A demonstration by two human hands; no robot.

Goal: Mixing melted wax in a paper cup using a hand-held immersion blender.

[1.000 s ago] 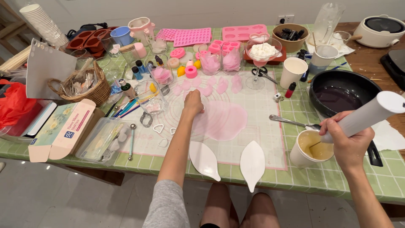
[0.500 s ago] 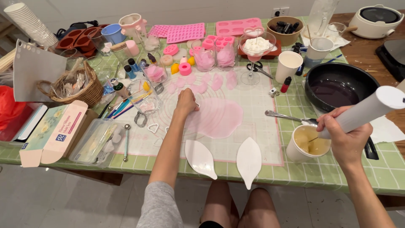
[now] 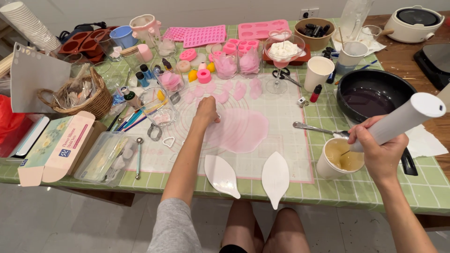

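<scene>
My left hand (image 3: 206,110) rests on the clear silicone mat (image 3: 281,140), its fingers at the edge of a flat sheet of pale pink wax (image 3: 241,131). My right hand (image 3: 377,150) grips a white cylindrical hand mixer (image 3: 403,119) whose thin shaft dips into a white paper cup (image 3: 340,159) of yellowish liquid. A metal spoon (image 3: 316,128) lies just left of that cup. Two white leaf-shaped moulds (image 3: 221,175) (image 3: 275,177) lie at the near edge of the mat.
A black pan (image 3: 370,96) sits behind the cup. Pink petals (image 3: 229,89), glasses, pink silicone moulds (image 3: 204,35), a wicker basket (image 3: 77,96), a cardboard box (image 3: 56,147) and a clear plastic tub (image 3: 105,157) crowd the green tiled table (image 3: 370,197). A white cooker (image 3: 415,21) stands far right.
My left hand stays on the pink sheet and my right hand keeps the mixer in the cup. The view has shifted slightly; nothing else visibly moved.
</scene>
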